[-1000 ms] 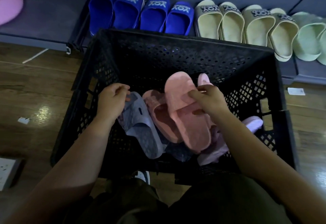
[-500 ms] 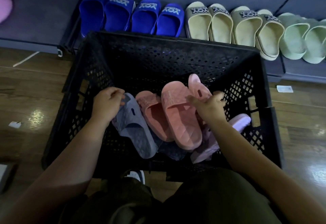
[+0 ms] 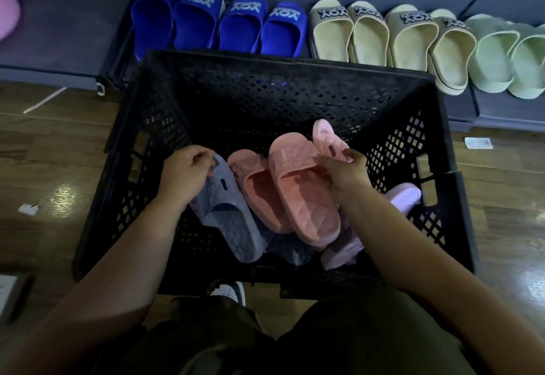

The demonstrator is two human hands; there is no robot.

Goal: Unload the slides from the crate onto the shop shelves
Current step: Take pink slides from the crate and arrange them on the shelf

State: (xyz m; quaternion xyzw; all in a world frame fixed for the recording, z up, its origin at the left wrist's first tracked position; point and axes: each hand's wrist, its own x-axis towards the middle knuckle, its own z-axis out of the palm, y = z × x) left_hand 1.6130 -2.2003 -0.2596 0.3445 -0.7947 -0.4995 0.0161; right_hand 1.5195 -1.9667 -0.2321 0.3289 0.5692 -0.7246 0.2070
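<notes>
A black perforated crate [image 3: 295, 79] stands on the floor in front of me, with several slides inside. My left hand [image 3: 184, 175] grips the heel end of a grey slide [image 3: 233, 215] at the crate's left. My right hand [image 3: 343, 171] holds a coral-pink slide [image 3: 306, 206] by its strap. A second coral-pink slide [image 3: 253, 188] lies between the two. A pale pink slide [image 3: 327, 141] stands just behind my right hand, and a lilac slide [image 3: 404, 194] lies at the crate's right, partly hidden by my forearm.
On the low dark shelf [image 3: 73, 29] behind the crate stand blue slides [image 3: 218, 20], cream slides [image 3: 392, 38] and pale green slides [image 3: 507, 55] in a row. A pink item [image 3: 7, 11] sits at the far left. Paper scraps [image 3: 477, 143] lie on the wooden floor [image 3: 53, 150].
The view shifted slightly. My right hand lowered the coral-pink slide a little and moved its grip to the strap, uncovering the pale pink slide behind. My left hand stayed on the grey slide.
</notes>
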